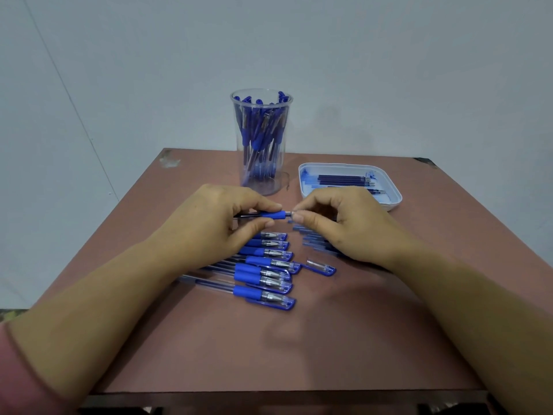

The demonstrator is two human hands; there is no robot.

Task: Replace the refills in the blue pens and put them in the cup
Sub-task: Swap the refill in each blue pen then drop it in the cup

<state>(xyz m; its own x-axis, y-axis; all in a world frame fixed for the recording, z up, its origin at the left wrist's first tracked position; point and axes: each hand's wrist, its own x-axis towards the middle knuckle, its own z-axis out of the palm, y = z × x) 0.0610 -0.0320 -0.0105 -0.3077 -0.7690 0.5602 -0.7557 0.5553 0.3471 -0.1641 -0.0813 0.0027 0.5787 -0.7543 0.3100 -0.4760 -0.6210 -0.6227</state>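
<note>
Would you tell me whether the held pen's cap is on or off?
Off: the pen shows its blue grip and silver tip bare; a loose cap lies on the table.

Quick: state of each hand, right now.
Left hand: closed, gripping the blue pen by its barrel.
Right hand: closed, pinching the tip end of the same pen.

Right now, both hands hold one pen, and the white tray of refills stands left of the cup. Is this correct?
No. The head view shows the white tray right of the cup; the left hand and right hand do hold one pen.
</note>
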